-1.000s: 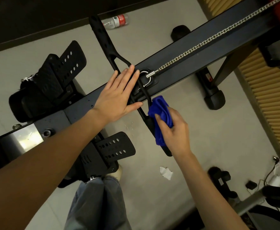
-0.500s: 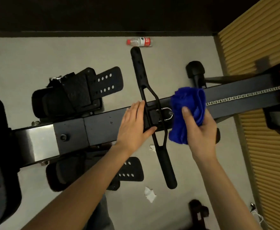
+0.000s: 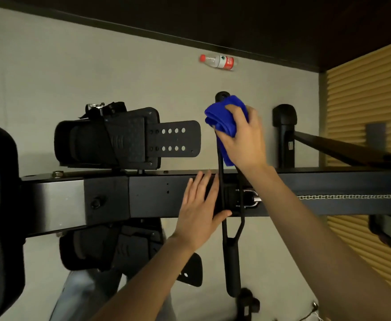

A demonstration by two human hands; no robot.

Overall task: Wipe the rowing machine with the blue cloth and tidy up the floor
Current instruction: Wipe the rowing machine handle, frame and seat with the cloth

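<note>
Now the right hand [image 3: 243, 137], clutching the bunched blue cloth [image 3: 222, 121], has moved off the dark metal beam [image 3: 155, 195] to the far grip of the black pull handle [image 3: 232, 269], while the relaxed left hand [image 3: 199, 207] steadies that beam, so wiping seems well along, with the clear plastic bottle [image 3: 218, 62] beyond the beam uncollected.

The rowing machine's black beam [image 3: 157, 195] runs left to right across the view, with a bare steel section [image 3: 58, 202] at its left end and a chain [image 3: 351, 196] along its right part. Its black handle [image 3: 232, 262] lies crosswise over the beam. A perforated footplate [image 3: 132, 137] sits on the far side. The blue cloth [image 3: 222, 119] is bunched around the handle's far end, held in the right grip [image 3: 243, 140]. On the grey floor [image 3: 74, 77], a clear plastic bottle [image 3: 220, 62] with a red cap lies on its side near the dark wall.
</note>
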